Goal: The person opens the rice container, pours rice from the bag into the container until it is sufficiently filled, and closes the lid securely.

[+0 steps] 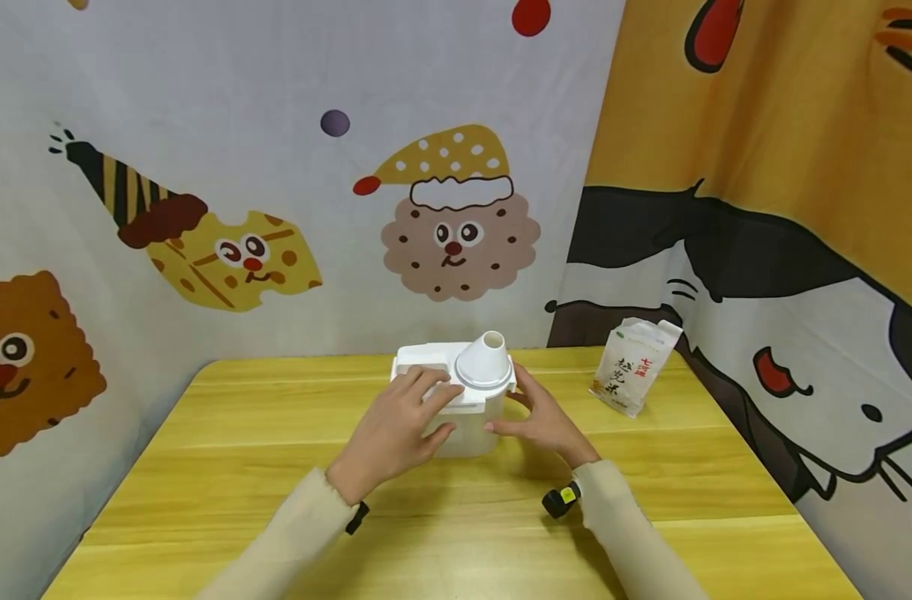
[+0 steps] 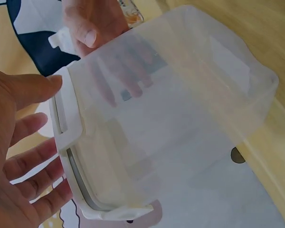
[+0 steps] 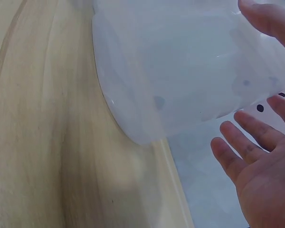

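A translucent plastic storage container [image 1: 467,435] stands upright on the table, with a white lid [image 1: 418,353] on top. A white cone-shaped spout cup [image 1: 485,364] sits on the lid's right part. My left hand [image 1: 398,427] is over the lid's front left, its fingers loosely spread. In the left wrist view the thumb [image 2: 38,90] lies along the lid's clip. My right hand [image 1: 540,418] is around the container's right side, its thumb toward the front. From the right wrist, the fingers [image 3: 247,147] look spread and gently bent beside the clear wall.
A white paper rice bag [image 1: 634,367] with dark and red lettering leans at the back right of the wooden table [image 1: 276,400]. Behind the table hangs a cartoon-printed curtain [image 1: 276,108], which also runs along both sides.
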Tool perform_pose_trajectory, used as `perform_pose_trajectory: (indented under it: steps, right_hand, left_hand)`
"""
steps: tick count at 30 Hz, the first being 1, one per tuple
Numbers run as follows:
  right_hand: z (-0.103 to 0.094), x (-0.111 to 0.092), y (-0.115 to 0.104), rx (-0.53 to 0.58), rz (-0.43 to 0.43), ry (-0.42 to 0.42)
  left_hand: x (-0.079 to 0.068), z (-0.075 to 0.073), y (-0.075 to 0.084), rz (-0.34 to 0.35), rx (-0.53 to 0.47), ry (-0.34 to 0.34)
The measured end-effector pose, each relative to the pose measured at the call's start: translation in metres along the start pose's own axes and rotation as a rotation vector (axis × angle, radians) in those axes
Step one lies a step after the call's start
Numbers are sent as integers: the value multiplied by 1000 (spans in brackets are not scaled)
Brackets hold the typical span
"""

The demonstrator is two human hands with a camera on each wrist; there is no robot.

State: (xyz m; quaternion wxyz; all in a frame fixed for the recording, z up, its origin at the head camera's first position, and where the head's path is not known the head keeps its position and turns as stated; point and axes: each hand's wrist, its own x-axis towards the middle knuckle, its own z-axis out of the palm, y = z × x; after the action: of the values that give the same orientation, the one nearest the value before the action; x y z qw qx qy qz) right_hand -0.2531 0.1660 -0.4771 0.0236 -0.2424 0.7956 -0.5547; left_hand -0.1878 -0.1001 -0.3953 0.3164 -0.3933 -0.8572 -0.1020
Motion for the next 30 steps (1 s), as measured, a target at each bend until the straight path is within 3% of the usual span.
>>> perform_pose_trajectory:
  steps: [9, 19, 30]
  right_hand:
    - [6, 3, 4, 25, -14, 6]
    - [10, 5, 8, 106, -12, -12]
    - [11, 5, 8, 106, 25, -5]
  left_hand:
    - [3, 4, 3, 0, 119, -35]
    - [8, 5, 1, -2, 164, -83]
    - [15, 6, 2, 12, 229, -66]
